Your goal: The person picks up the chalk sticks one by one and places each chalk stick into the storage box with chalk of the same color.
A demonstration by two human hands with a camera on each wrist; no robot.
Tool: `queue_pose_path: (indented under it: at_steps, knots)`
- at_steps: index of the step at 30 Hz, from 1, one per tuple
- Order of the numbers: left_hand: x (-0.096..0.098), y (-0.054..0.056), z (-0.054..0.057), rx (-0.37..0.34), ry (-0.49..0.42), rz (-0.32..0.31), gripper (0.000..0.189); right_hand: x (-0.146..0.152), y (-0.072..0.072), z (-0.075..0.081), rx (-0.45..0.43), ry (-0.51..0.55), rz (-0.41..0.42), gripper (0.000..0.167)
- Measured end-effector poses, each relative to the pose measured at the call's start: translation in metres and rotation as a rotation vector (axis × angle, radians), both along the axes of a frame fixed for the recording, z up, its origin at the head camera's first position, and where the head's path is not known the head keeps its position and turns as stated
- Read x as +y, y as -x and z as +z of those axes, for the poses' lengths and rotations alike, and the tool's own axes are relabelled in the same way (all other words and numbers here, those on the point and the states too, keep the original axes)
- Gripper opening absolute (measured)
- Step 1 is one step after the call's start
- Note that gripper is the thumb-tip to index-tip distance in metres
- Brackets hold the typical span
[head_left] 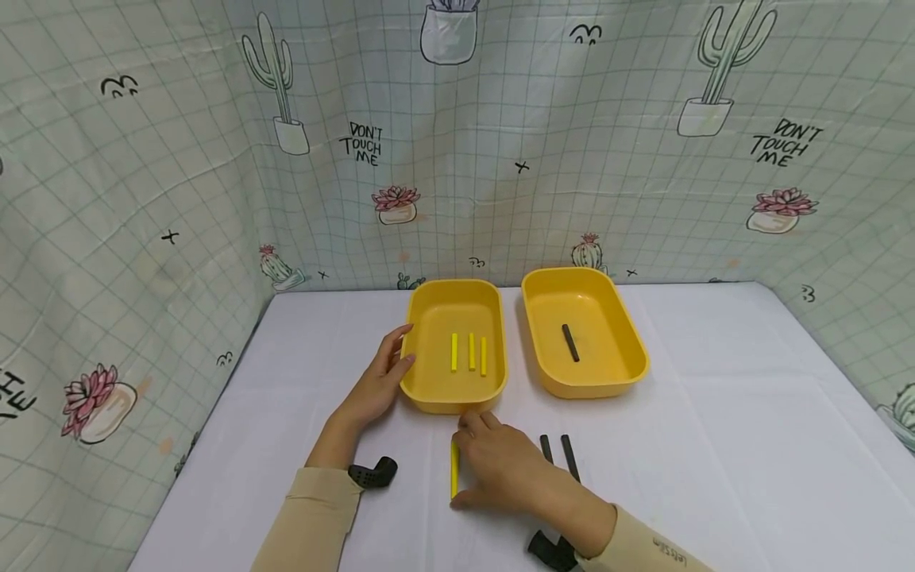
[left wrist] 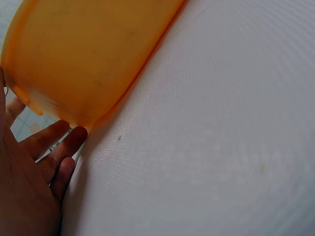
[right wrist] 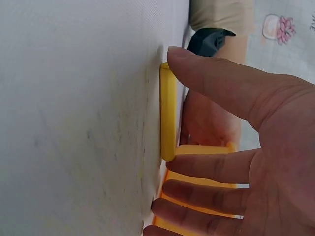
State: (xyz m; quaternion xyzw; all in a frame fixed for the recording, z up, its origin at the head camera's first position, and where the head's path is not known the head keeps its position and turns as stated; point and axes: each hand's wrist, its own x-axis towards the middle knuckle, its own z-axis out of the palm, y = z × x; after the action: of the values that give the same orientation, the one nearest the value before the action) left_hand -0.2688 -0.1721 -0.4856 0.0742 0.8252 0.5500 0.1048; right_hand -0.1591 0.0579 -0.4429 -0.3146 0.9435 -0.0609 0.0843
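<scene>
My right hand (head_left: 500, 465) pinches a yellow stick (head_left: 453, 469) end to end on the table. In the right wrist view the thumb is at one end of the yellow stick (right wrist: 168, 113) and the index fingertip at the other; the remaining fingers extend alongside. My left hand (head_left: 376, 385) rests against the left side of the left yellow tray (head_left: 457, 397), its fingers fairly straight. The left wrist view shows those fingertips touching the outside wall of the tray (left wrist: 93, 59). Inside that tray lie three yellow sticks (head_left: 471, 352).
To the right stands a second yellow tray (head_left: 589, 389) holding one black stick (head_left: 570, 343). Two black sticks (head_left: 569, 457) lie on the white table (head_left: 736, 445), partly behind the right hand and forearm. A patterned cloth (head_left: 457, 159) hangs behind the table.
</scene>
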Motion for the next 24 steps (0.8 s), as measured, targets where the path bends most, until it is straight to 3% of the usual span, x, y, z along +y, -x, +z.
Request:
queue_pose_path:
  at_steps: [14, 24]
  knots:
    - [-0.0010, 0.0010, 0.0016, -0.002, -0.022, -0.009, 0.052, -0.0022, 0.0009, -0.0001, 0.006, -0.008, -0.016, 0.072]
    - [-0.0017, -0.0001, -0.0003, -0.002, -0.020, -0.008, 0.053, 0.0004, 0.0022, 0.0030, -0.010, 0.049, -0.002, 0.069]
